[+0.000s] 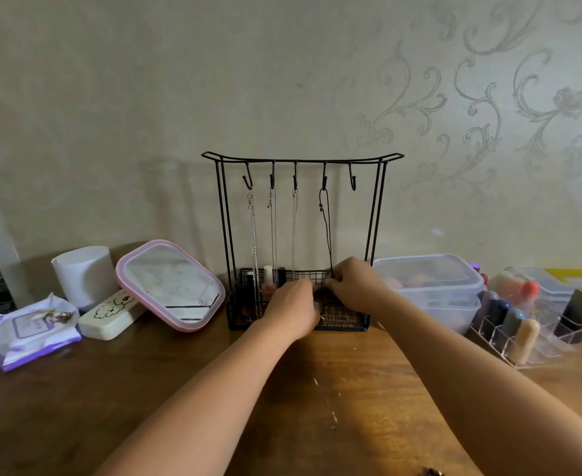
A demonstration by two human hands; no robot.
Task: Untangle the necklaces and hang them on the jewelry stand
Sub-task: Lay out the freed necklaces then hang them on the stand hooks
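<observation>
My left hand [291, 305] and right hand [353, 286] met mid-frame over the stand [301, 159] basket. I couldn't tell their grip. The black cord necklace [327, 228] hung there — thin, floppy; best pinched low.

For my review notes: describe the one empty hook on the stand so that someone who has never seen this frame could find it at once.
Start at the black wire jewelry stand against the wall, behind both hands. Five hooks hang from its top bar. The empty hook is the one at the right end; the other four each carry a hanging necklace, three silvery chains and, right beside it, a black cord.
</observation>
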